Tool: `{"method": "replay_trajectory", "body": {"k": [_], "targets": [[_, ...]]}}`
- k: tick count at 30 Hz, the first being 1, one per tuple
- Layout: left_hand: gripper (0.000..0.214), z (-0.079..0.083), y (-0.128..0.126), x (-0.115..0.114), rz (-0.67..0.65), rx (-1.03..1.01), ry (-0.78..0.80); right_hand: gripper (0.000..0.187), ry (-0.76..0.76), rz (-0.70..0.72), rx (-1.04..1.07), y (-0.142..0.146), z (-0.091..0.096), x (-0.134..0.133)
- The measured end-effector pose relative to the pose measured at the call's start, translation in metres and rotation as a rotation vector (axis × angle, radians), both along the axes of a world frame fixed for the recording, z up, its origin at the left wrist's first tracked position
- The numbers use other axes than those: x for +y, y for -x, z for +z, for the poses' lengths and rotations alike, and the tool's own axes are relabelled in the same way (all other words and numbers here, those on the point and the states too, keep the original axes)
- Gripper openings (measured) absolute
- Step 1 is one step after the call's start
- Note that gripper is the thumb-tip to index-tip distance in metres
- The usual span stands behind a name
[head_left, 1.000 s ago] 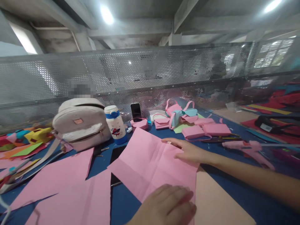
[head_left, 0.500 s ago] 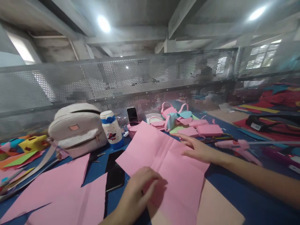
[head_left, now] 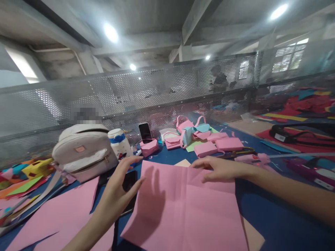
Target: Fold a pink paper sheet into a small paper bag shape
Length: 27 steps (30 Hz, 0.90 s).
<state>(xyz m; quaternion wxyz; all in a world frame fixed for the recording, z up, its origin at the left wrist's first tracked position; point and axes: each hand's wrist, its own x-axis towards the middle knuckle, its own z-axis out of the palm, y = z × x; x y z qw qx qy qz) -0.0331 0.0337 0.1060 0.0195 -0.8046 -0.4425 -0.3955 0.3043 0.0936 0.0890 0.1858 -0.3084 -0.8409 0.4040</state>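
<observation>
A creased pink paper sheet [head_left: 204, 212] lies in front of me, with fold lines running down its middle. Its left side curves up a little. My left hand [head_left: 121, 186] hovers at the sheet's left edge, thumb and fingers spread, casting a shadow on the pink surface. At the upper right of the sheet rests my right hand [head_left: 217, 169], thumb apart from the bent fingers, which touch the top edge. A beige sheet [head_left: 252, 233] peeks out from beneath the pink one.
More pink sheets [head_left: 62, 212] lie at left, near a dark phone [head_left: 129, 179]. Behind stand a pale backpack [head_left: 83, 150], a white-and-blue bottle [head_left: 119, 143] and small pink paper bags [head_left: 205, 149]. A pink glue gun [head_left: 252, 158] is at right. A perforated metal screen [head_left: 162, 87] borders the table.
The pink sheet has turned from slanted to nearly straight and come closer. My left hand has lifted off it and moved left and up. My right hand stays at its upper right.
</observation>
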Motion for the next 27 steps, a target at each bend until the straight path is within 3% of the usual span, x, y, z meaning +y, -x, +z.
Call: {"method": "replay_trajectory", "body": {"k": [3,5,9,11,14,17,21,27], "targets": [[0.042,0.006,-0.009,0.006,-0.041,0.084,0.02,0.038,-0.092,0.0,-0.028,0.005,0.004,0.003],[0.045,0.01,-0.022,0.011,-0.104,0.152,0.096,0.031,-0.129,0.072,-0.048,0.011,0.007,0.005],[0.05,0.017,-0.057,0.03,-0.234,0.151,0.443,0.026,-0.255,0.165,-0.137,0.027,0.018,0.007],[0.04,0.016,-0.072,0.044,-0.307,0.093,0.644,0.031,-0.358,0.128,-0.172,0.031,0.022,0.007],[0.006,0.008,-0.08,0.062,-0.337,0.045,0.755,0.038,-0.461,0.02,-0.21,0.029,0.022,0.004],[0.017,-0.007,-0.076,0.068,-0.321,-0.041,0.837,0.03,-0.515,-0.156,-0.274,0.018,0.018,0.0],[0.024,-0.024,-0.062,0.062,-0.247,-0.21,0.894,0.036,-0.465,-0.34,-0.106,0.001,0.008,-0.002],[0.033,-0.036,-0.044,0.047,-0.119,-0.561,0.839,0.055,-0.238,-0.392,0.326,-0.013,-0.024,0.006]]}}
